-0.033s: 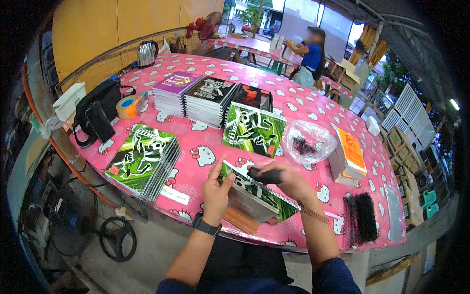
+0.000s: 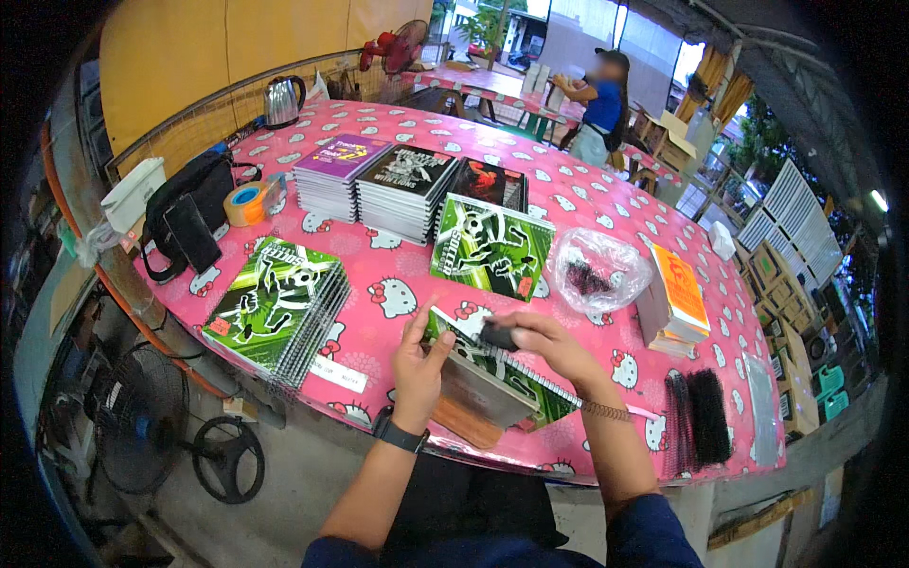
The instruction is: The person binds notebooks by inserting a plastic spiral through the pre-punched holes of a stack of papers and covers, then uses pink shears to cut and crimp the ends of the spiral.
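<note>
My left hand [image 2: 421, 371] is closed around the left end of a green-covered notebook [image 2: 549, 402], which stands tilted on its edge with a grey board face toward me. A dark spiral coil [image 2: 606, 410] runs along the notebook's top edge, and its loose end sticks out past the right corner. In my right hand [image 2: 554, 346] is a black, blurred handheld piece [image 2: 497, 333] of a kind I cannot make out, held at the coil. A brown wooden block [image 2: 469, 423] lies under the notebook at the table's near edge.
Bound green notebooks [image 2: 275, 303] lie at left, another green stack [image 2: 492, 248] ahead. Behind are purple [image 2: 341, 159] and black [image 2: 409, 168] notebook stacks. At right are a plastic bag [image 2: 601, 275], an orange-topped stack [image 2: 680, 293] and black coils [image 2: 705, 421]. A person [image 2: 601, 109] stands far off.
My right hand has tilted and shifted slightly, with the black piece in it turned. Less of the coil's loose end sticks out past the notebook. My left hand stays put.
</note>
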Tool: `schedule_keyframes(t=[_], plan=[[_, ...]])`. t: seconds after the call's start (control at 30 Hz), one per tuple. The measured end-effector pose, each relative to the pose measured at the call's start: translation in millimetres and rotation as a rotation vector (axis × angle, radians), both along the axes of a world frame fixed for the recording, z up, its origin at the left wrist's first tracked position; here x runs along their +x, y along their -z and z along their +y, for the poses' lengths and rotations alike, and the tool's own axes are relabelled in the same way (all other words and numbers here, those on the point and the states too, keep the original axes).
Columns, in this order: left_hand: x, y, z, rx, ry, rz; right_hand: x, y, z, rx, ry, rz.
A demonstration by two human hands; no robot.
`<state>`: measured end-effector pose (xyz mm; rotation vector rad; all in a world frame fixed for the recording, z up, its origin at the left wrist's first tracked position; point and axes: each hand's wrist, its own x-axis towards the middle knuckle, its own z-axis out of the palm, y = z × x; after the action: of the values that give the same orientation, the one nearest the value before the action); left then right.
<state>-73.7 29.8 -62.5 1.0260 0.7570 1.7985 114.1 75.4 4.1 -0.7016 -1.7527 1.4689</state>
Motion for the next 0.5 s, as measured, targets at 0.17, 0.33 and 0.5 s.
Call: schedule_keyframes(t=[0.17,0.33,0.5], plan=[[-1,5,0,-0.048,-0.002,0.012,-8,-1,-1,0.022,-0.044,-0.059],[-2,7,1,-0.01,0.004,-0.019,-19,-11,-5,-0.244,-0.26,0.449],[-4,4,3,-0.008,-0.008,-0.017,-27,-11,12,0.028,-0.017,-0.16]])
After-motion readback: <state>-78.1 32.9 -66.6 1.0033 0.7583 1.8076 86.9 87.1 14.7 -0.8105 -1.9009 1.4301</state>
